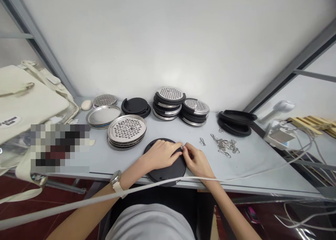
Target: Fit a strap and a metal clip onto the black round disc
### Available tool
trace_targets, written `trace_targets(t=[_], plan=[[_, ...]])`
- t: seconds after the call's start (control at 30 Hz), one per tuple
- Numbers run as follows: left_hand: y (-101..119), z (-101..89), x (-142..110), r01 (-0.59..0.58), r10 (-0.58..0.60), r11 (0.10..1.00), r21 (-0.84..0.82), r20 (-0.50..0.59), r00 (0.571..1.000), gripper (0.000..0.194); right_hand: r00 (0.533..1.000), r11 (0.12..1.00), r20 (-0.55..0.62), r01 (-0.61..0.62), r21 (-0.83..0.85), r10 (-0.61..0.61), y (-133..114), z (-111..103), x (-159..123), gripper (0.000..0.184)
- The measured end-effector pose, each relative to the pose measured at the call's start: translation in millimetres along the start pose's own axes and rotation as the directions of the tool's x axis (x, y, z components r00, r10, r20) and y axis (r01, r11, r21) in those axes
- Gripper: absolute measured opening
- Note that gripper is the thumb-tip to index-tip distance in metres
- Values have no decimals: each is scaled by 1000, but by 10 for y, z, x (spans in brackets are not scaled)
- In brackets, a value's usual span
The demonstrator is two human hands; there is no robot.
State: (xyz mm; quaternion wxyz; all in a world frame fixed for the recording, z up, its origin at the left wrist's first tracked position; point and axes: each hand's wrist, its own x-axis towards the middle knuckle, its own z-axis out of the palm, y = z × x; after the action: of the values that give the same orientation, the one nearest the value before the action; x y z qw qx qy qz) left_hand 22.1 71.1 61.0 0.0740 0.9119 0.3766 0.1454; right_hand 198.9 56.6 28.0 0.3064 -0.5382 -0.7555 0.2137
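Note:
A black round disc (165, 171) lies flat near the table's front edge, directly before me. Across its top rests my left hand (163, 153), gripping it with thumb and forefinger reaching its right rim. My right hand (197, 160) is closed in a pinch at that same rim, its fingertips nearly meeting the left ones. Whatever small part sits between the fingertips is mostly hidden. To the right lie a loose pile of metal clips (228, 146) and one single clip (202, 142). Left of the disc stands a stack of round metal grater plates (127, 130).
Behind are plain metal discs (103, 115), black discs (135, 106), and two stacks of graters with black rims (169, 94) (196, 107). Black trays (236, 117) stand at right. A white cable (225, 179) crosses in front; a cream bag (28, 100) hangs left.

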Motion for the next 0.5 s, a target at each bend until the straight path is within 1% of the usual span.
trace_targets(t=[0.5], plan=[[5, 4, 4, 18, -17, 1000, -20, 13, 1000, 26, 1000, 1000, -10, -3, 18, 3, 7, 15, -1, 27]])
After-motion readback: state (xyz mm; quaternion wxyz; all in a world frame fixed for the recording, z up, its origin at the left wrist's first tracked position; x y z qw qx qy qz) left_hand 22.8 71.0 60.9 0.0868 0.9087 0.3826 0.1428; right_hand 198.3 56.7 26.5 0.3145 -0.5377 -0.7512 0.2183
